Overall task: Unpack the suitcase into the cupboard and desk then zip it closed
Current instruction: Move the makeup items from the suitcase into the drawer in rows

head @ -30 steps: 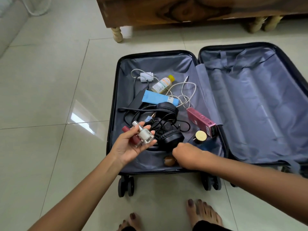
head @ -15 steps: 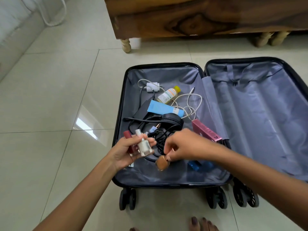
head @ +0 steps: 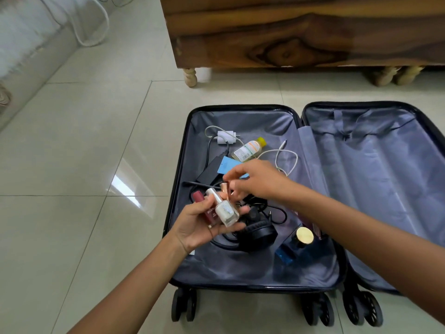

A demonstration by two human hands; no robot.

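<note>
The floor (head: 72,145) is pale glossy tile with thin grout lines, and a bright patch of light (head: 127,189) reflects off it left of centre. Along the top edge stands dark wooden furniture (head: 277,37) with strong grain, raised on turned pale legs (head: 190,77). A light grey sofa (head: 29,44) fills the top left corner, with a white cord (head: 96,32) looping beside it.

Head camera looks steeply down, close over the open suitcase (head: 240,283).
</note>
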